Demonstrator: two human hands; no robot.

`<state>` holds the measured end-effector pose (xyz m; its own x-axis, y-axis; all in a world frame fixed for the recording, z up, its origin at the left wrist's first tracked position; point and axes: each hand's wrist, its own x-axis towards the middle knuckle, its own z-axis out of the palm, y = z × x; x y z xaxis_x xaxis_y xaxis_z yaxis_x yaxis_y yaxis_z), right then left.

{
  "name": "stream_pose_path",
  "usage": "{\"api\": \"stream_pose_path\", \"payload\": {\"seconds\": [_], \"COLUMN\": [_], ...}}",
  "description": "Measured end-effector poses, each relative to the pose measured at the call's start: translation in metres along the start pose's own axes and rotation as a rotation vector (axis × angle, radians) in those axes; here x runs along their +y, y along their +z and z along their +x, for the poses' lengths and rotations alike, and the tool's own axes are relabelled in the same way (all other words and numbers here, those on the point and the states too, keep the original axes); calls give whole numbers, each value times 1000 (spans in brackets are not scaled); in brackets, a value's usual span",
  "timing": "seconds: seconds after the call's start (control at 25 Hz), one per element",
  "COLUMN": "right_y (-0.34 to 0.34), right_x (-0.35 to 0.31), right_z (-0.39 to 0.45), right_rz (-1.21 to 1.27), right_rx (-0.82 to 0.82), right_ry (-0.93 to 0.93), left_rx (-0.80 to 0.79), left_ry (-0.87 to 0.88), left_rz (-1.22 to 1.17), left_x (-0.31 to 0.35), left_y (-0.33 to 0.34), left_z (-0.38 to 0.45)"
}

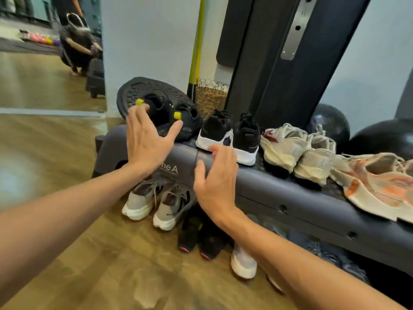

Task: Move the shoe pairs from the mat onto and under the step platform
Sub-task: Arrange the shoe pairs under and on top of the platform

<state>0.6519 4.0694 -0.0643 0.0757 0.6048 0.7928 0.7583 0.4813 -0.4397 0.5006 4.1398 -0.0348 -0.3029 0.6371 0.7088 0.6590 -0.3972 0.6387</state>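
Dark grey plastic forms the step platform (279,186), on whose top four shoe pairs are lined up: black shoes with yellow tabs (176,117) at the left end, black shoes with white soles (230,137) next, cream mesh shoes (297,151) after them, and orange-and-cream shoes (380,186) at the right end. Under the platform, on the wooden floor (67,153), grey shoes with white soles (154,202), black shoes with pink trim (199,238) and a pale shoe (243,260) are tucked, the last partly hidden by the right forearm. The left hand (145,139) is held over the platform's left end with fingers spread wide, beside the yellow-tabbed pair; nothing is gripped. The right hand (214,180) is held against the platform's front edge, its fingers loosely bent near the white sole and gripping nothing. Behind the platform a black balance disc (138,90), a wicker basket (210,97), a dark upright frame (279,63) and black exercise balls (380,137) are crowded against the wall. A mirror (44,52) is seen at the left.
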Motion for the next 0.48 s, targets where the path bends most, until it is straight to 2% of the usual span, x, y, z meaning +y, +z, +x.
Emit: {"api": "stream_pose_path", "payload": {"seconds": [0.12, 0.28, 0.4, 0.48], "right_y": [-15, -14, -14, -12], "right_x": [6, 20, 36, 44], "right_z": [16, 23, 23, 23], "right_rz": [-27, -169, -139, -138], "right_rx": [-80, -263, -489, -562], "right_ry": [103, 211, 257, 251], "left_rx": [-60, -241, -300, -300], "left_ry": [-166, -171, -288, -315], "left_rz": [91, 357, 384, 377], "left_x": [4, 8, 10, 9], "left_y": [2, 24, 45, 55], "left_z": [34, 37, 34, 40]}}
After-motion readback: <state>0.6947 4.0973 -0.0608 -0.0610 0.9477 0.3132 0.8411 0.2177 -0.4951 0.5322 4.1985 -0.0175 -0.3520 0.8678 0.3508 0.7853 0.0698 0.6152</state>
